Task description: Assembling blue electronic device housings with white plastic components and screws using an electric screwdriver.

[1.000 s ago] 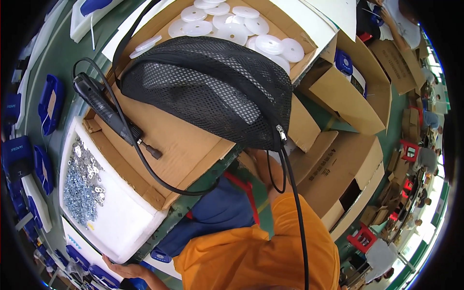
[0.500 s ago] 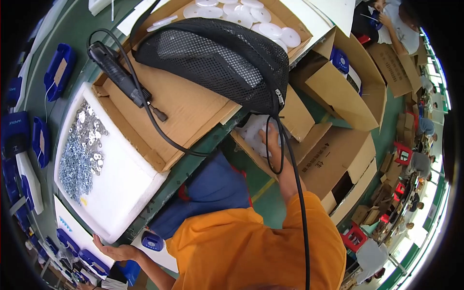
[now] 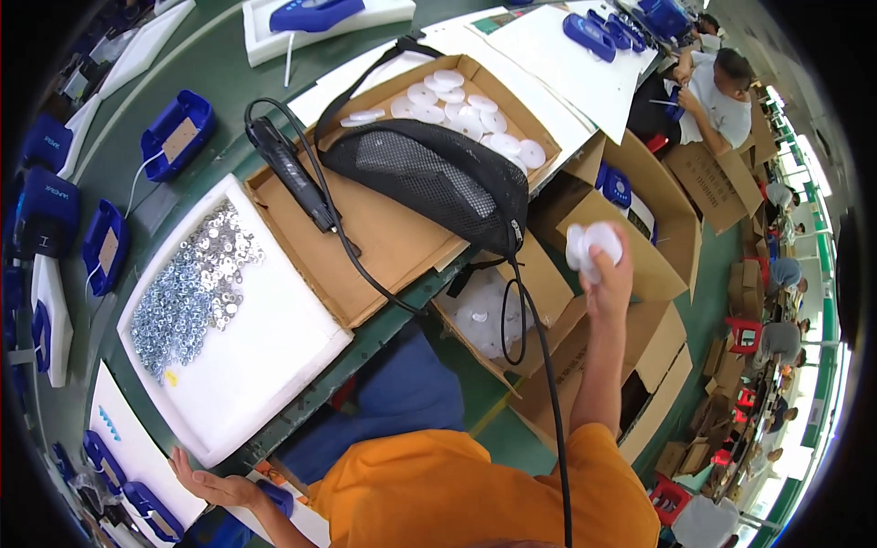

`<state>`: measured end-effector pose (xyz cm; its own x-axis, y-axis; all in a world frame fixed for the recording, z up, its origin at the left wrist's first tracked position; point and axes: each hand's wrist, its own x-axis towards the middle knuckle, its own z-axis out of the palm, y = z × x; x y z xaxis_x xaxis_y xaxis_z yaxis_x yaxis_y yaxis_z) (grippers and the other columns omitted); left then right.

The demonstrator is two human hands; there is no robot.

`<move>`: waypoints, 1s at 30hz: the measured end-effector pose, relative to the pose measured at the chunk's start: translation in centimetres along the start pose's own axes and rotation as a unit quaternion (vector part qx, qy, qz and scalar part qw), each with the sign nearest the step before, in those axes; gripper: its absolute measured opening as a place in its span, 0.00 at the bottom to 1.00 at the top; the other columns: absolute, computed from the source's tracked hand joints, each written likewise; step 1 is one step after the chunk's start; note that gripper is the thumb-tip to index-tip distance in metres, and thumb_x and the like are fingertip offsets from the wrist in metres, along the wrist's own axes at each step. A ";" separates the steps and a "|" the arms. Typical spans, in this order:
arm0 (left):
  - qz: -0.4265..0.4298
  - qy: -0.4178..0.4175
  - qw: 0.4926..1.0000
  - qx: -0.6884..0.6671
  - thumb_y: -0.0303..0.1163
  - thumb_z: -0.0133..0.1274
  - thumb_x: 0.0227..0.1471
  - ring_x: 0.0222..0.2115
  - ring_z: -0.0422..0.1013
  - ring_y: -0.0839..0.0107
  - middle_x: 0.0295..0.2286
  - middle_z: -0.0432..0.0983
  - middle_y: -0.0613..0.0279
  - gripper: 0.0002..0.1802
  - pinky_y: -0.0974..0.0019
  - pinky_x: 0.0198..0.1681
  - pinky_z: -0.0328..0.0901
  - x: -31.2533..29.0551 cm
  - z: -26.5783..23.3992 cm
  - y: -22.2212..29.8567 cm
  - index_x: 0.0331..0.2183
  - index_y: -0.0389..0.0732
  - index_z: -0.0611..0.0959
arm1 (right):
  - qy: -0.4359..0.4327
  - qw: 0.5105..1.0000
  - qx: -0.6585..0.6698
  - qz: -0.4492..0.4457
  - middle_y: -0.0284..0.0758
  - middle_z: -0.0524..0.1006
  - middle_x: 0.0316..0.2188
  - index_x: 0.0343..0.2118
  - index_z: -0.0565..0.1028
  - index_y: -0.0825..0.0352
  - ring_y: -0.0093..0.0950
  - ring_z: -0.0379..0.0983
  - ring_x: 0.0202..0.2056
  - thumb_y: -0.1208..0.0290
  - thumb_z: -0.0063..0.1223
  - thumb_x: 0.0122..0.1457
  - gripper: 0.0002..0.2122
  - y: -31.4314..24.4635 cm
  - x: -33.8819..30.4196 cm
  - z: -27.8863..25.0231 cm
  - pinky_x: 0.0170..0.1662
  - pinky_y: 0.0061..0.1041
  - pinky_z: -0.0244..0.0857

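Observation:
My right hand [image 3: 610, 279] is raised over the open boxes on the right, its fingers closed around a few white plastic discs [image 3: 577, 245]. Below it is a low cardboard box [image 3: 510, 362] with a plastic bag of white pieces [image 3: 484, 310] inside. My left hand [image 3: 217, 486] is beside the near corner of a white foam tray [image 3: 288, 388], fingers stretched out and holding nothing. Small metal washers or rings [image 3: 183, 315] lie heaped in that tray. More white discs [image 3: 466, 119] fill the far end of a shallow cardboard tray [image 3: 365, 274].
A black mesh pouch [image 3: 429, 178] lies across the cardboard tray, next to a black handheld tool [image 3: 290, 173]. Its black cable [image 3: 554, 411] crosses in front of my right arm. Blue plastic housings [image 3: 178, 135] stand along the green bench. A co-worker [image 3: 717, 96] sits at the far right.
My right hand has come up out of the low box and now holds white discs. The view has shifted, while my left hand stays open beside the foam tray.

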<state>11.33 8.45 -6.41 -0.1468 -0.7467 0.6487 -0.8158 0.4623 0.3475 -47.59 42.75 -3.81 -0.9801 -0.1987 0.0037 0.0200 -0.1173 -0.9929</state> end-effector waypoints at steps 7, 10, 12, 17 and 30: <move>0.039 0.013 0.998 0.052 0.42 0.34 0.85 0.68 0.70 0.42 0.61 0.82 0.46 0.29 0.40 0.75 0.59 -0.6 0.1 -0.2 0.59 0.30 0.85 | -0.187 0.877 -0.367 -0.248 0.42 0.82 0.48 0.58 0.79 0.61 0.34 0.82 0.46 0.65 0.72 0.61 0.22 -5.9 12.4 12.8 0.50 0.36 0.79; 0.024 0.012 0.999 0.035 0.42 0.34 0.84 0.70 0.68 0.39 0.62 0.82 0.47 0.29 0.38 0.76 0.57 -1.0 0.3 -0.6 0.59 0.33 0.84 | -0.259 0.761 -0.533 -0.264 0.45 0.80 0.58 0.64 0.79 0.55 0.45 0.79 0.59 0.59 0.75 0.59 0.29 -5.1 16.1 16.6 0.66 0.41 0.72; 0.018 0.016 0.999 0.048 0.42 0.34 0.84 0.70 0.68 0.40 0.62 0.82 0.48 0.28 0.38 0.77 0.55 -1.2 0.2 -0.3 0.59 0.34 0.84 | -0.295 0.732 -0.559 -0.254 0.46 0.78 0.62 0.67 0.78 0.51 0.47 0.77 0.62 0.58 0.77 0.58 0.32 -5.4 16.2 18.4 0.67 0.41 0.71; 0.009 0.007 0.997 0.072 0.43 0.33 0.84 0.71 0.68 0.43 0.62 0.82 0.50 0.28 0.38 0.79 0.51 -1.5 0.0 -0.2 0.60 0.36 0.84 | -0.330 0.725 -0.556 -0.238 0.48 0.76 0.68 0.75 0.73 0.54 0.46 0.74 0.68 0.57 0.80 0.56 0.42 -6.2 15.3 19.4 0.72 0.41 0.68; 0.024 0.013 0.998 0.048 0.42 0.33 0.85 0.68 0.71 0.42 0.62 0.81 0.45 0.31 0.39 0.75 0.58 -0.6 0.0 0.9 0.59 0.31 0.85 | 0.089 0.992 -0.046 0.072 0.29 0.79 0.23 0.37 0.82 0.61 0.18 0.73 0.21 0.60 0.63 0.74 0.11 15.2 1.6 -4.7 0.25 0.19 0.63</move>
<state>10.66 9.32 -6.51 -0.1727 -0.7119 0.6807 -0.8583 0.4478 0.2506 -49.78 45.25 -19.50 -0.9878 -0.0308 -0.1525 0.1528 -0.0093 -0.9882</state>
